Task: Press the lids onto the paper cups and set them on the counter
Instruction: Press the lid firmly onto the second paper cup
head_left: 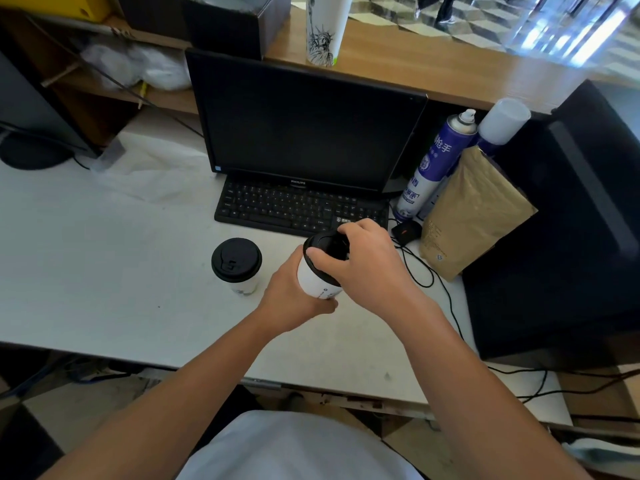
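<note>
From the head view we see our left hand point(294, 296) wrapped around the white paper cup point(313, 277) above the counter point(104, 271), our right hand point(363, 261) clamping its black lid point(325, 245), so squeezing hard might squash it.

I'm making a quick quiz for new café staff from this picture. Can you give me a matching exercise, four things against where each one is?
Things:
1. held paper cup
2. lidded cup
3. spray can
4. tall printed cup

Places:
A. on the upper wooden ledge
B. standing alone on the white counter
C. between both hands
D. right of the monitor, beside the brown bag

Pairs: 1-C, 2-B, 3-D, 4-A
</note>
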### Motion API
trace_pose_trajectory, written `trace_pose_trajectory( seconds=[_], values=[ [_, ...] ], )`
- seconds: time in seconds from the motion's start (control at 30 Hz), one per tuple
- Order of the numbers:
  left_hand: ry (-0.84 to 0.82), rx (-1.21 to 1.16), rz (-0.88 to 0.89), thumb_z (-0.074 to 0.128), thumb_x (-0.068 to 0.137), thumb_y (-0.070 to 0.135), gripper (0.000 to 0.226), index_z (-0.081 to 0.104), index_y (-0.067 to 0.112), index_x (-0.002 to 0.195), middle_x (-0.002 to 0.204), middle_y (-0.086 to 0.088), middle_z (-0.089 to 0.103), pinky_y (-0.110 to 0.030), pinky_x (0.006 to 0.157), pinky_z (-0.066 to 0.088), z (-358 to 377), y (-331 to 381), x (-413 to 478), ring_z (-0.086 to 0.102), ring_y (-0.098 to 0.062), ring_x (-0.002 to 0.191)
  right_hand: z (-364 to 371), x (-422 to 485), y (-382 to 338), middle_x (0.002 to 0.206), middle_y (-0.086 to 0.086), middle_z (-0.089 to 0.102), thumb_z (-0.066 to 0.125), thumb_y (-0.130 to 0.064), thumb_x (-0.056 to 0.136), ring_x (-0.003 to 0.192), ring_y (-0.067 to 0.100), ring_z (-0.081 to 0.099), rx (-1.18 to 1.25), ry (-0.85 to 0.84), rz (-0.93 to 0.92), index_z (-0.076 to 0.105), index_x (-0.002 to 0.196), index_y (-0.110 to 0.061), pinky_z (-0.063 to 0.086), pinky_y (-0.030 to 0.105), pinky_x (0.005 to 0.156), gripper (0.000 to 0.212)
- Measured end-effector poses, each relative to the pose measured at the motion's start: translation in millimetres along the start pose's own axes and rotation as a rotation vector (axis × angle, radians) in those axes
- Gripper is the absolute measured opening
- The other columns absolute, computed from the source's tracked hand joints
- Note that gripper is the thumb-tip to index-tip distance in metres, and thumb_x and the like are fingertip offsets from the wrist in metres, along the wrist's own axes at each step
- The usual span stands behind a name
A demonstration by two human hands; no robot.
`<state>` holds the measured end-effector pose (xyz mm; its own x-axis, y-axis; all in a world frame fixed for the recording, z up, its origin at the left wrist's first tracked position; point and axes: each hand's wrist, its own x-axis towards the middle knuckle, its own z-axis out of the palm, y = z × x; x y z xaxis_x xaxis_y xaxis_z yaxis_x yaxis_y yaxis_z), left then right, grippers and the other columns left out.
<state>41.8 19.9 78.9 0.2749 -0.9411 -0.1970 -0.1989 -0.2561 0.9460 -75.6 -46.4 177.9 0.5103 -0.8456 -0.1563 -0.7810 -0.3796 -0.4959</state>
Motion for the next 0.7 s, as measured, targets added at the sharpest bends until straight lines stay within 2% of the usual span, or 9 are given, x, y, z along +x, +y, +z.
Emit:
trace_pose_trajectory(
  seconds=[0.1, 0.17, 0.27, 0.33, 0.43, 0.5, 0.63, 0.7],
  values=[
    [-0.041, -0.028, 0.003, 0.090, 0.063, 0.002, 0.076, 0.055, 0.039, 0.119, 0.101, 0.017, 0.071, -0.021, 0.066, 0.058, -3, 3, -1, 0.069, -0.003, 0.091, -7, 0, 3, 0.126, -0.002, 0.051, 0.063, -0.055, 0.089, 0.117, 0.015, 0.039, -0.002, -0.041, -0.089, 0.058, 0.130, -0.015, 0.035, 0.025, 0.089, 0.058],
    [-0.105, -0.053, -0.003, 0.090, 0.064, -0.002, 0.077, 0.055, 0.039, 0.119, 0.104, 0.016, 0.072, -0.021, 0.074, 0.057, -8, 2, -1, 0.070, -0.003, 0.096, -14, 0, 6, 0.135, -0.004, 0.049, 0.066, -0.053, 0.089, 0.121, 0.012, 0.037, -0.007, -0.088, -0.156, 0.054, 0.140, -0.016, 0.031, 0.022, 0.091, 0.064],
    [-0.234, -0.074, -0.020, 0.088, 0.065, -0.004, 0.075, 0.057, 0.034, 0.123, 0.109, 0.005, 0.074, -0.029, 0.081, 0.058, -15, 3, -1, 0.071, -0.013, 0.101, -23, 1, 11, 0.138, -0.006, 0.051, 0.073, -0.051, 0.085, 0.125, 0.011, 0.041, 0.036, -0.142, -0.239, 0.054, 0.143, -0.017, 0.037, 0.024, 0.098, 0.070],
    [-0.311, -0.086, -0.027, 0.087, 0.062, 0.001, 0.074, 0.058, 0.031, 0.124, 0.112, -0.002, 0.073, -0.035, 0.085, 0.060, -19, 4, -1, 0.071, -0.020, 0.104, -27, 3, 15, 0.137, -0.006, 0.055, 0.077, -0.050, 0.082, 0.128, 0.014, 0.047, 0.042, -0.161, -0.282, 0.055, 0.142, -0.018, 0.043, 0.031, 0.106, 0.071],
    [-0.379, -0.106, -0.033, 0.084, 0.059, 0.004, 0.078, 0.055, 0.030, 0.127, 0.117, -0.009, 0.071, -0.039, 0.092, 0.060, -21, 6, 0, 0.069, -0.025, 0.109, -29, 4, 20, 0.135, -0.008, 0.056, 0.080, -0.048, 0.079, 0.126, 0.012, 0.051, 0.106, -0.202, -0.314, 0.056, 0.141, -0.021, 0.047, 0.037, 0.107, 0.071],
    [-0.429, -0.109, -0.041, 0.083, 0.060, 0.004, 0.077, 0.054, 0.031, 0.126, 0.116, -0.008, 0.071, -0.037, 0.092, 0.059, -22, 6, 0, 0.069, -0.023, 0.109, -31, 4, 21, 0.133, -0.009, 0.056, 0.081, -0.047, 0.078, 0.124, 0.010, 0.052, 0.136, -0.222, -0.328, 0.058, 0.140, -0.021, 0.049, 0.036, 0.105, 0.071],
    [-0.523, -0.105, -0.068, 0.080, 0.061, 0.001, 0.070, 0.056, 0.030, 0.121, 0.101, 0.008, 0.073, -0.026, 0.082, 0.058, -22, 6, -1, 0.069, -0.008, 0.098, -34, 5, 24, 0.129, -0.010, 0.057, 0.081, -0.047, 0.078, 0.119, 0.008, 0.054, 0.115, -0.262, -0.361, 0.059, 0.137, -0.021, 0.048, 0.029, 0.103, 0.068],
    [-0.477, -0.105, -0.063, 0.082, 0.062, 0.003, 0.069, 0.057, 0.029, 0.121, 0.103, 0.001, 0.073, -0.029, 0.082, 0.059, -20, 5, -2, 0.070, -0.012, 0.100, -32, 4, 25, 0.126, -0.013, 0.058, 0.079, -0.048, 0.078, 0.116, 0.005, 0.054, 0.117, -0.229, -0.361, 0.060, 0.135, -0.023, 0.048, 0.027, 0.101, 0.065]
  ],
)
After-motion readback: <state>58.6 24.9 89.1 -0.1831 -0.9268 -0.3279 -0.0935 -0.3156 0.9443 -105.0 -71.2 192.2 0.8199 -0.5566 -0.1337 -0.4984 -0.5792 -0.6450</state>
